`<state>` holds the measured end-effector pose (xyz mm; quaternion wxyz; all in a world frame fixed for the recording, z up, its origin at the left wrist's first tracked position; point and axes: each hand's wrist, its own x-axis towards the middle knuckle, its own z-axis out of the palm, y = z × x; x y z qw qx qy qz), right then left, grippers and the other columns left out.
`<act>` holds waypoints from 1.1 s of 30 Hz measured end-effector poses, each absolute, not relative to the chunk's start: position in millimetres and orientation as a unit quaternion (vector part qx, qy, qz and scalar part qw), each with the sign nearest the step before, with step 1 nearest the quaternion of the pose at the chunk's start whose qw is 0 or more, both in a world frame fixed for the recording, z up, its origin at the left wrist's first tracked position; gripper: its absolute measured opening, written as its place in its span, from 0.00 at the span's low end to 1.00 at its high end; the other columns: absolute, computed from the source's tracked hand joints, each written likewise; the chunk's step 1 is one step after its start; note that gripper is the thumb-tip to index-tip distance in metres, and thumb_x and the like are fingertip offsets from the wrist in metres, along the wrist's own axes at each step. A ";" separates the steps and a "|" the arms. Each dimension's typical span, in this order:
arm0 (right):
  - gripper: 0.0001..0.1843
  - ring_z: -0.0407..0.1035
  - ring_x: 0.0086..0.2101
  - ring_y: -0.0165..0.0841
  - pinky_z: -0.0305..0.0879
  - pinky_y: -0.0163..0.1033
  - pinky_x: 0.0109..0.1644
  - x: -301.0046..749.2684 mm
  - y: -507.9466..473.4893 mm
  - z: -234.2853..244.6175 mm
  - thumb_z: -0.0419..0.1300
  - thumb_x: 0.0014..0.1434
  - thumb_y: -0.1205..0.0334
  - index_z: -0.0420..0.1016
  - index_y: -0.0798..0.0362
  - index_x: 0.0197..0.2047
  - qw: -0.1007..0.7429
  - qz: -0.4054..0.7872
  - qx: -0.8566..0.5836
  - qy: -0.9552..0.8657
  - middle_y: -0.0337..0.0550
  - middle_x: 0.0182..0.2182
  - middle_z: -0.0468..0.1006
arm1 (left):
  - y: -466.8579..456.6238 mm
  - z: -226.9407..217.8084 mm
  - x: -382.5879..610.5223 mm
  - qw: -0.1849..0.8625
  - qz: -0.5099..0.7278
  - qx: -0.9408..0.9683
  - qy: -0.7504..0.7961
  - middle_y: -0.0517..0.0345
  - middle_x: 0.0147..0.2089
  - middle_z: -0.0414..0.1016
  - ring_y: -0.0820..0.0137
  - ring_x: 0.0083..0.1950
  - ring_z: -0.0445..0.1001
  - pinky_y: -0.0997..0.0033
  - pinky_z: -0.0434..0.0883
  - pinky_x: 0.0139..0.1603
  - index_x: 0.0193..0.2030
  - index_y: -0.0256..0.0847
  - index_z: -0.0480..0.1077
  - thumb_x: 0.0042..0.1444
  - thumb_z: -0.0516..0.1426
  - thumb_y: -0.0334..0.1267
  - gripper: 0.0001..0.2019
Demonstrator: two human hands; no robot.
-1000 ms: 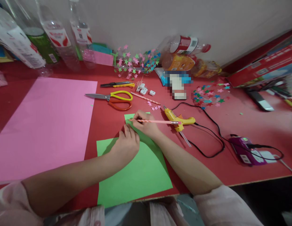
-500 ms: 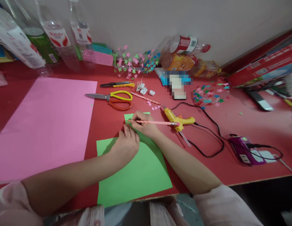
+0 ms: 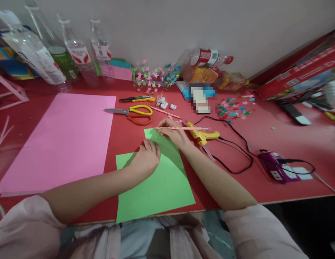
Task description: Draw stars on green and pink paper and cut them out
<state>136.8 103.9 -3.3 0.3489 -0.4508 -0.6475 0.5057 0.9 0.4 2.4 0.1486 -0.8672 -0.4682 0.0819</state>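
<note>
My right hand [image 3: 175, 133] grips a pink pencil [image 3: 189, 128] that lies nearly level, its tip near the top edge of a green paper sheet [image 3: 156, 187]. My left hand [image 3: 146, 159] rests on the green sheet with its fingers curled, pressing down a small green piece [image 3: 153, 135] at the sheet's top. The green sheet reaches the table's front edge.
A big pink sheet [image 3: 62, 136] lies to the left. Behind the hands are yellow scissors [image 3: 135, 111], a utility knife [image 3: 137, 98] and a yellow glue gun [image 3: 202, 135] with black cord to a purple power strip [image 3: 277, 169]. Paper stars [image 3: 235, 108], bottles [image 3: 38, 57] line the wall.
The camera tilted up and the view shifted. My right hand lifted the pencil a little away from the paper, toward the far side. My left hand stayed on the green sheet.
</note>
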 end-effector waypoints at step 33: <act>0.09 0.62 0.21 0.26 0.56 0.32 0.23 144.5 102.0 -18.4 0.60 0.51 0.59 0.65 0.52 0.26 0.334 0.455 -0.423 -0.709 0.35 0.19 0.68 | -0.2 -16.8 1.3 0.174 0.016 -0.881 -0.440 0.24 0.54 0.70 0.50 0.54 0.73 0.59 0.71 0.45 0.53 0.18 0.67 0.59 0.46 0.24 0.18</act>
